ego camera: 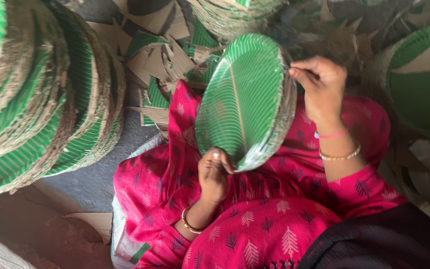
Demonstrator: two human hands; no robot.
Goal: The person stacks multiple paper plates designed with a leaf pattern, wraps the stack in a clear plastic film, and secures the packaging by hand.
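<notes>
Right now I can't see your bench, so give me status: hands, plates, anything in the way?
Left hand grips the plate stack at its lower edge. Right hand pinches its top rim. Cardboard scraps and bigger plate piles crowd around.

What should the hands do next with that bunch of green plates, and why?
Probably square up the stack of green plates. The left hand grips its lower rim, the right hand pinches the top edge, and the plate edges there look uneven, so a small tap or press would align them.
</notes>
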